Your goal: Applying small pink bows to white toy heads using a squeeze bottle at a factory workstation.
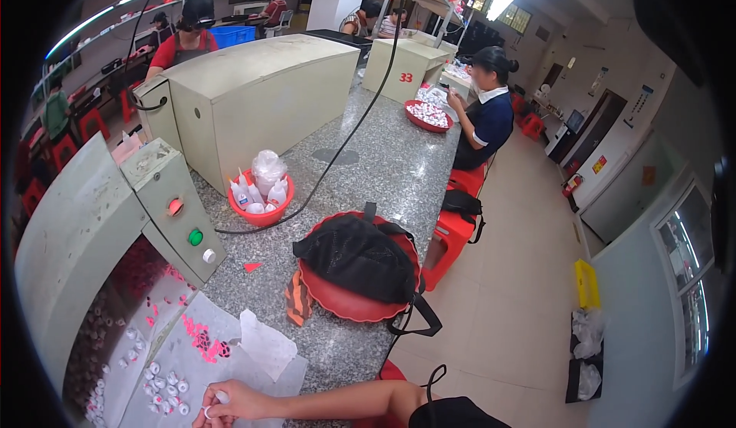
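My right hand (pixel 239 402) reaches in from the lower right, its fingers closed on a small white piece (pixel 222 396) whose exact kind I cannot make out. The fingertips are partly cut off by the lower edge. My left hand is not in view. Beside the right hand, several small white round pieces with pink marks (pixel 165 388) lie on a white sheet (pixel 249 386). Farther up the sheet is a cluster of small pink pieces (pixel 201 336), some with dark spots. A torn piece of white paper (pixel 267 341) lies to their right.
A grey machine (pixel 77 228) with coloured buttons stands at left, more pieces inside. On the granite table (pixel 399 175) are a red bowl of white bottles (pixel 261 219), a black bag (pixel 356 258) on a red basin, and a black cable. A co-worker (pixel 487 110) sits at the far right.
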`<state>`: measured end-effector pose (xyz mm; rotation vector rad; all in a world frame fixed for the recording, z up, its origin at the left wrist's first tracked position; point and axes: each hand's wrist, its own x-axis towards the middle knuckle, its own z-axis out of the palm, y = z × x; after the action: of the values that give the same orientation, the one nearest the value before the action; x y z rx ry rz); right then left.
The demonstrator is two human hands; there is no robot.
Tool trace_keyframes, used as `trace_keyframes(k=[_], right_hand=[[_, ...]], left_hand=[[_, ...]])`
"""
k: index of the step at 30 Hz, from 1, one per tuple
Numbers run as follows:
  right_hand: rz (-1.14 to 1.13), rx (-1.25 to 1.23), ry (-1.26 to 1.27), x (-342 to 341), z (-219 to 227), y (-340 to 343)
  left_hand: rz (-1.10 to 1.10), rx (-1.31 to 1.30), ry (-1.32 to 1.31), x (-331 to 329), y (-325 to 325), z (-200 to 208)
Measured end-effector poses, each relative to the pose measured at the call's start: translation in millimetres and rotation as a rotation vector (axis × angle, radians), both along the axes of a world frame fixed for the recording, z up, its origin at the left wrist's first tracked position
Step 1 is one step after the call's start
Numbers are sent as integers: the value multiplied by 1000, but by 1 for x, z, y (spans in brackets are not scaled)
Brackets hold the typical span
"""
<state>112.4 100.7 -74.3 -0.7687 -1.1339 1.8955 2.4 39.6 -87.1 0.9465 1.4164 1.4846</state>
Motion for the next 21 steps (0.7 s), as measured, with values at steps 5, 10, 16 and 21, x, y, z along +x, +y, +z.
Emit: trace_keyframes(k=[5, 10, 16, 21], right_hand=[[-47, -35, 61, 0, -3, 0], [-28, -63, 46, 1, 2, 0], [-77, 63, -28, -2, -5, -1], [-57, 157, -119, 1, -6, 2]], left_hand=[[-4, -9, 18, 6, -1, 9], [-11, -5, 37, 2, -2, 2], [-17, 15, 22, 7, -2, 6], [-23, 40, -10, 8, -2, 10]])
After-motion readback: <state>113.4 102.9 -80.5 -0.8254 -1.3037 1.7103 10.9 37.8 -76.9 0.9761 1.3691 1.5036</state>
